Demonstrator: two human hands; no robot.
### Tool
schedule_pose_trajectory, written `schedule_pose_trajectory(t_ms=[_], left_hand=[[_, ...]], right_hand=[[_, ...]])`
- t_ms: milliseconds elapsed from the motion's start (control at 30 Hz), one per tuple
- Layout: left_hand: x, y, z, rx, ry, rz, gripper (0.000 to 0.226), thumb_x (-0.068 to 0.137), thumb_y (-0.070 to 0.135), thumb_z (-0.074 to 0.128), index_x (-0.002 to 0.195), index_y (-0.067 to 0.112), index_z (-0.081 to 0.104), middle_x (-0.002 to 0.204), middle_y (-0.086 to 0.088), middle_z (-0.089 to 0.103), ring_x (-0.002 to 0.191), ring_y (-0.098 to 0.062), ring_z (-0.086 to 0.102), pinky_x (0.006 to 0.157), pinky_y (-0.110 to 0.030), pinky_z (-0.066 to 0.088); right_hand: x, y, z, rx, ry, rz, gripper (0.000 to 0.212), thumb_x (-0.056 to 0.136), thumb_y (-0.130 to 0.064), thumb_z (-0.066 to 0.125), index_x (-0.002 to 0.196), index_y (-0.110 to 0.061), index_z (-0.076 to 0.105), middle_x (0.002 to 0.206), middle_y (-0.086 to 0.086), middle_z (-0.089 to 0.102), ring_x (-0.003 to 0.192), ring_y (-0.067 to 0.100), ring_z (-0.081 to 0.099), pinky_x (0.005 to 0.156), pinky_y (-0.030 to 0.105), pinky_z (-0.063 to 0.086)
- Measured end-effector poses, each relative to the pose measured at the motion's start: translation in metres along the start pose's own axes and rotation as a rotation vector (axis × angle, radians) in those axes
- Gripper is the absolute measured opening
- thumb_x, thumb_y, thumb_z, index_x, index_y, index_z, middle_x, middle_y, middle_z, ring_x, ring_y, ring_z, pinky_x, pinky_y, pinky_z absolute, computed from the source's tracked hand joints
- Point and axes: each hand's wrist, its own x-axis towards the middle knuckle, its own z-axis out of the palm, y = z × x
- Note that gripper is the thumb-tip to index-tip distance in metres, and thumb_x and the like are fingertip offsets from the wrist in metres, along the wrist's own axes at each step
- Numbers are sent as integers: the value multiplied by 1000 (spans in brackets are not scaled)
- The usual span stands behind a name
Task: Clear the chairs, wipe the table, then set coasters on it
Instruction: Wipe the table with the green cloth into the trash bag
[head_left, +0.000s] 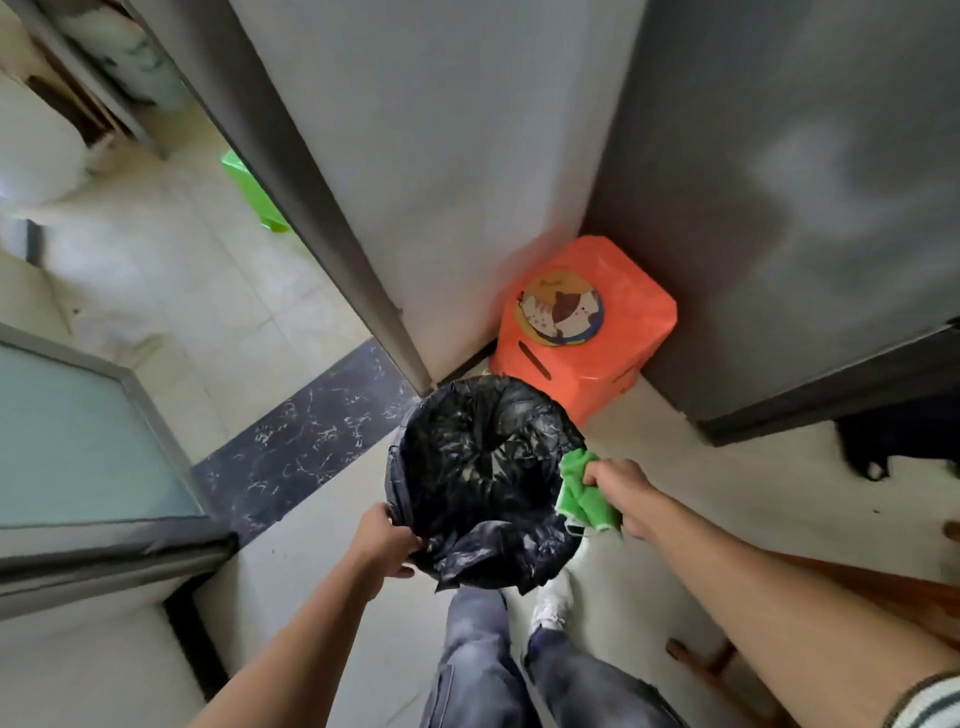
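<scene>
The bin (483, 483), lined with a black bag, stands at lower centre of the frame, in front of an orange stool (587, 332) carrying a round coaster (561, 310). The left hand (387, 540) is clamped on the bin's near rim; hold it steady. The right hand (621, 491) is closed on the green cloth (584, 493) at the right rim; shake crumbs well inside the opening, likely completing the wipe.

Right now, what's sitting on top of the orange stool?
A round coaster with a cartoon cat picture lies flat on the orange stool. Whatever is under the coaster or beneath the stool is covered, so it cannot be seen.
</scene>
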Motion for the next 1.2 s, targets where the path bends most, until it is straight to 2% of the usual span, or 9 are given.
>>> schedule_pose_trajectory(t_ms=[133,333,467,567,733,867,933,1033,1200], left_hand=[[72,26,-1,20,-20,-51,21,81,-14,55,88,6,52,85,-20,64,73,-34,64,59,-37,55],[200,44,6,81,-49,-100,22,81,-11,55,81,10,49,73,-15,64,63,-28,63,55,-31,50],[271,42,14,110,-19,-141,20,81,-8,58,86,8,47,75,-19,65,59,-27,60,53,-30,49],[329,34,28,73,6,-189,23,84,-13,54,83,8,44,72,-20,60,52,-26,56,52,-34,52],[409,24,64,-45,13,-201,25,85,-19,49,79,6,48,82,-23,65,69,-39,67,49,-35,58],[456,12,90,-116,0,-228,24,81,-19,50,102,-9,55,92,-29,68,64,-37,70,48,-35,59],[475,7,101,-140,10,-244,30,80,-18,49,109,-10,52,93,-29,68,61,-36,70,47,-34,58],[491,2,108,-138,34,-269,39,75,-16,43,112,-9,55,97,-29,68,59,-37,71,48,-35,58],[495,3,110,-116,44,-279,38,76,-17,43,112,-8,54,97,-28,67,62,-38,71,50,-36,58]], right_hand=[[62,-30,26,-14,11,29,5,79,-5,58,81,-4,62,76,12,58,70,26,54,60,28,42],[174,-47,80,-25,36,79,8,77,-6,60,84,-5,64,83,13,61,77,27,57,67,29,43],[237,-54,114,-49,41,64,1,79,-3,60,80,-4,60,70,8,55,63,21,50,56,27,35],[292,-48,140,-67,36,46,3,77,-3,60,75,-5,58,69,10,52,63,21,47,57,28,33],[378,-38,170,-41,31,21,14,74,-2,60,63,-9,57,64,8,54,60,21,49,57,29,37],[421,-31,181,-7,69,11,2,69,-10,62,69,-9,61,72,10,62,68,24,58,62,33,46],[437,-24,185,-37,63,14,13,62,-18,62,72,-9,62,74,9,65,73,27,62,66,38,51],[448,-17,190,-53,59,4,4,73,-12,63,70,-13,60,70,4,62,69,24,59,63,31,46],[449,-11,192,-79,82,-64,12,78,-7,60,68,-13,57,64,1,57,58,17,52,53,24,37]])
